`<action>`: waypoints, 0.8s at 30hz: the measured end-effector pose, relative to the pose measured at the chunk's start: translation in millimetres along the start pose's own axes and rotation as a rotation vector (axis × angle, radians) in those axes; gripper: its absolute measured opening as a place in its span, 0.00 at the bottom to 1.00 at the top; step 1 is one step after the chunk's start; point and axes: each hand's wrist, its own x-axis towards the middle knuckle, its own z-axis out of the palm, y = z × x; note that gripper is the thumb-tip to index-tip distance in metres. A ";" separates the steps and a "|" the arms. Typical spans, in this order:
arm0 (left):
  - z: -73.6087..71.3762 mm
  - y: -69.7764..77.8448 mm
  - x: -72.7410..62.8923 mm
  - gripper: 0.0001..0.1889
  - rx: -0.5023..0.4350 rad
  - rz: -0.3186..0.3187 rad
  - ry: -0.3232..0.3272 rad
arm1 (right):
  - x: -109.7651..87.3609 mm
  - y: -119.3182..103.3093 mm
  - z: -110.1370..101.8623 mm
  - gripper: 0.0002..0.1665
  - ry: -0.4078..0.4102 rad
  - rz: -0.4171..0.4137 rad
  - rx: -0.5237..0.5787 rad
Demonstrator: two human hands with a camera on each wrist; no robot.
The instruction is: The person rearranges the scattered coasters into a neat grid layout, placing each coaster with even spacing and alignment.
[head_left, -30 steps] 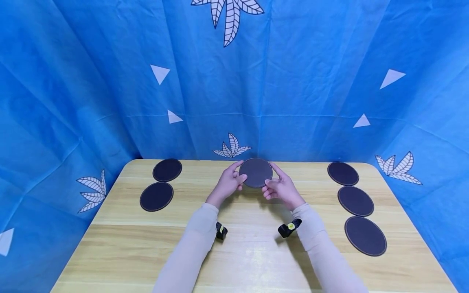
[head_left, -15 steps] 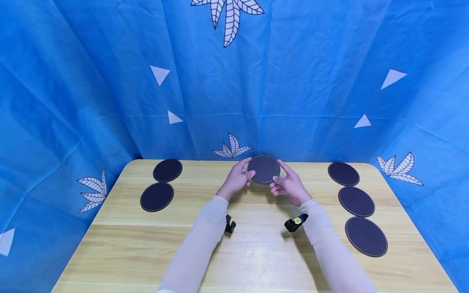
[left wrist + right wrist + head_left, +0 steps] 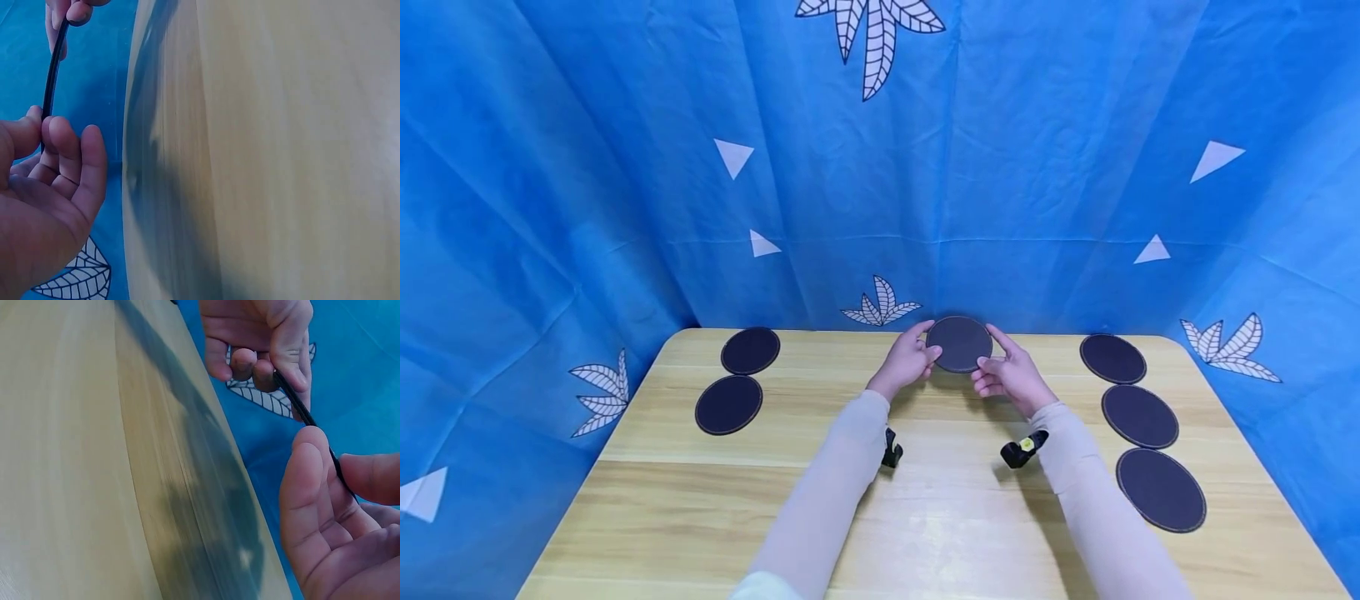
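Between my two hands is a round dark coaster (image 3: 959, 343) with a stitched rim, near the back edge of the table. My left hand (image 3: 910, 360) pinches its left side between thumb and fingers. On the opposite side, the thumb and fingers of my right hand (image 3: 1011, 375) pinch the rim. Both wrist views show the coaster edge-on as a thin black strip (image 3: 54, 75), raised off the wood, with shadows of hands and coaster falling on the tabletop.
Two matching coasters lie at the back left, a far one (image 3: 751, 351) and a nearer one (image 3: 728, 405). Down the right side runs a column of three: far (image 3: 1113, 358), middle (image 3: 1140, 416) and near (image 3: 1161, 490). A blue curtain (image 3: 1030, 167) hangs behind the wooden table (image 3: 662, 517).
Both hands have carried the coaster to the right and slightly toward the back edge, keeping their pinch on it. The head view has shifted a little; the coasters on the table stay put.
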 end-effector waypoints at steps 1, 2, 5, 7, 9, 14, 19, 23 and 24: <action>1.6 0.9 1.4 0.32 0.001 -0.001 -0.001 | 0.7 -0.4 -1.9 0.47 0.002 0.003 0.001; 3.2 1.6 2.6 0.32 0.002 -0.003 -0.001 | 1.5 -0.5 -3.6 0.47 0.004 0.003 0.000; 8.3 3.9 5.0 0.31 0.030 -0.006 -0.008 | 3.0 0.0 -9.1 0.47 0.016 0.007 -0.008; 12.3 4.1 6.3 0.32 0.044 -0.007 -0.018 | 3.0 0.7 -13.0 0.47 0.020 0.009 -0.016; 16.1 4.0 7.2 0.32 0.059 -0.013 -0.026 | 2.2 1.6 -16.6 0.47 0.019 0.012 -0.027; 24.7 2.4 11.0 0.31 0.082 -0.020 -0.053 | 0.7 1.8 -24.8 0.47 0.018 0.026 -0.042; 33.0 2.7 15.4 0.32 0.089 -0.033 -0.077 | 2.0 2.2 -32.9 0.47 0.026 0.035 -0.069; 40.2 3.7 19.1 0.33 0.073 -0.051 -0.103 | 3.3 2.1 -38.8 0.46 0.038 0.052 -0.084; 42.0 4.2 19.7 0.33 0.069 -0.056 -0.109 | 3.4 1.9 -40.2 0.46 0.041 0.057 -0.092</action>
